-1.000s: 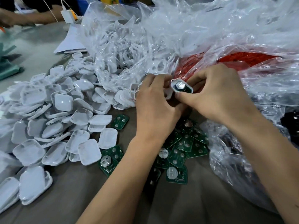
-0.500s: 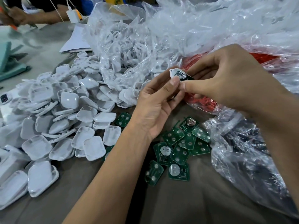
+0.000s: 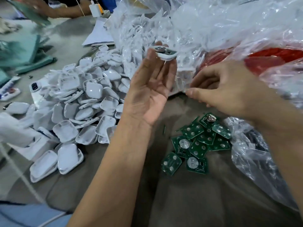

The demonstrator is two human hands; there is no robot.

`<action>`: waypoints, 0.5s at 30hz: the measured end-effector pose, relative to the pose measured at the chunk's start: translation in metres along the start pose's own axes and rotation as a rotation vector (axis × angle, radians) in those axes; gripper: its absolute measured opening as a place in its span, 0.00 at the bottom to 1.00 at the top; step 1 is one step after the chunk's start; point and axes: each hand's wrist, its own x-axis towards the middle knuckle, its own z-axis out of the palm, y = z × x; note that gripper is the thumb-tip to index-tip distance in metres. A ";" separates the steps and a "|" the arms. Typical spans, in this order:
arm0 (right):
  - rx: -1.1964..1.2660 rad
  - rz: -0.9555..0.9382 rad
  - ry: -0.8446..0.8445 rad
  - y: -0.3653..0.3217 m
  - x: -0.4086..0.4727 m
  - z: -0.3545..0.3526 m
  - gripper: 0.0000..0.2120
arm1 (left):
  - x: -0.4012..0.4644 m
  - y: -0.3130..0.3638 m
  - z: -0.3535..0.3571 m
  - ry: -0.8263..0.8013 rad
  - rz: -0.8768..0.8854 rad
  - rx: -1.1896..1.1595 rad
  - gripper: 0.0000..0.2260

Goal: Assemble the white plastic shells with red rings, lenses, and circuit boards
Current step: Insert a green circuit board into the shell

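A white rounded-square plastic shell, with a green circuit board and a round silver disc seated in its upper face, is pinched at the fingertips of the left hand. The palm is turned up and the fingers are extended toward 12 o'clock. The held shell is raised in front of a large clear plastic bag, which contains more white shell parts.

At 3 o'clock from the left hand, the right hand is seen with fingers curled; its fingertips are blurred, and it cannot be told whether anything is held. At 1 o'clock from it, red rings are contained in a second clear bag.

At 5 o'clock from the left hand, a loose cluster of green square circuit boards lies on the grey-brown cloth-covered table. Some boards carry a round silver disc. A further crumpled clear bag with dark contents lies at 3 o'clock from the boards.

At 9 o'clock from the left hand, a large heap of white shell halves is spread over the table. No legible writing is resolved on any part.

At 11 o'clock, at the far table edge, white paper sheets, a white charger block and another person's forearm are visible. Teal fabric lies at 10 o'clock.
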 end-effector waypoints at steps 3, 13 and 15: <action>-0.189 -0.110 -0.160 -0.012 0.001 0.033 0.04 | -0.011 0.017 -0.001 -0.034 0.012 -0.124 0.18; -0.259 -0.471 -0.230 -0.059 -0.008 0.123 0.13 | -0.040 0.081 -0.022 -0.024 0.142 -0.304 0.16; -0.290 -0.481 -0.255 -0.065 -0.010 0.131 0.17 | -0.041 0.089 -0.021 -0.008 0.141 -0.328 0.16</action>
